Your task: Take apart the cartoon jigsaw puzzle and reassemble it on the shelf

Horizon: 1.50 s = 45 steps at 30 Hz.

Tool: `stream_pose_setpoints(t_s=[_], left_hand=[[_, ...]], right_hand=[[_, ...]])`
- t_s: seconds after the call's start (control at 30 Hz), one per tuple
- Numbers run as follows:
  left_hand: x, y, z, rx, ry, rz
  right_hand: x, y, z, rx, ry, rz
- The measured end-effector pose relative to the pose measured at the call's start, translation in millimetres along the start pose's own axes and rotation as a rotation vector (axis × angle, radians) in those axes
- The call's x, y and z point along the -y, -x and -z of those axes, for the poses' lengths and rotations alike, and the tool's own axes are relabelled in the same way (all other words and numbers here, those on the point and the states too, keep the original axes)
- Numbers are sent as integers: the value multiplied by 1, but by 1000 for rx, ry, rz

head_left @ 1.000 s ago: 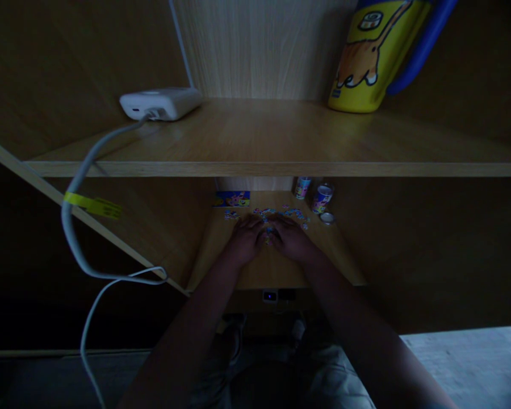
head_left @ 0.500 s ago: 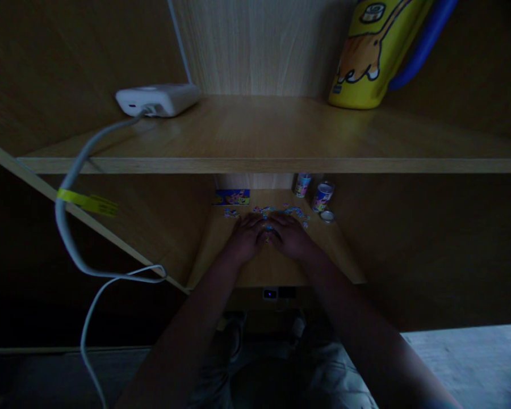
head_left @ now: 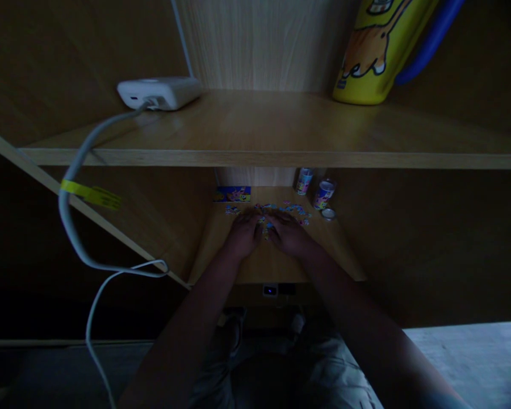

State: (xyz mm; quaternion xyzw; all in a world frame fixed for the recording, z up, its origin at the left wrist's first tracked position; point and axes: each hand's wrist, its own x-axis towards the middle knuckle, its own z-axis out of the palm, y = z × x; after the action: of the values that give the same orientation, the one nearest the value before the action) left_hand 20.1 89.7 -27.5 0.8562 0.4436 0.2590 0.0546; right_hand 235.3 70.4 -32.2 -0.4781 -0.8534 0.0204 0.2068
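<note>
Both my hands rest side by side on a small wooden desk surface [head_left: 255,261] seen far below under a shelf. My left hand [head_left: 242,234] and my right hand [head_left: 290,234] lie knuckles-up with fingertips together over small colourful puzzle pieces [head_left: 264,222]. More loose pieces [head_left: 296,209] are scattered just beyond the fingers. The fingers look curled onto the pieces, but the scene is dark and what they grip is too small to make out. A colourful picture card [head_left: 233,195] lies at the back left of the desk.
Two small printed cans [head_left: 322,195] and a round lid [head_left: 328,213] stand at the desk's back right. A wooden shelf [head_left: 259,153] above carries a white power bank [head_left: 158,92] with a hanging cable [head_left: 74,227] and a yellow cartoon bag [head_left: 377,51].
Both hands have crept slightly forward toward the scattered pieces. The view has tilted a little, shifting the shelf upward.
</note>
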Motion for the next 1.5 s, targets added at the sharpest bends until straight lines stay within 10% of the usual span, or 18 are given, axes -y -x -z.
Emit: stream_pose_setpoints(t_s=[0.73,1.5], left_hand=[[-10,3,6,99,-5,-95],[-6,-1,1,87,-141,87]], right_hand=[[2,0,-4,-141,169,-328],[2,-2,-3,-26,151,-359]])
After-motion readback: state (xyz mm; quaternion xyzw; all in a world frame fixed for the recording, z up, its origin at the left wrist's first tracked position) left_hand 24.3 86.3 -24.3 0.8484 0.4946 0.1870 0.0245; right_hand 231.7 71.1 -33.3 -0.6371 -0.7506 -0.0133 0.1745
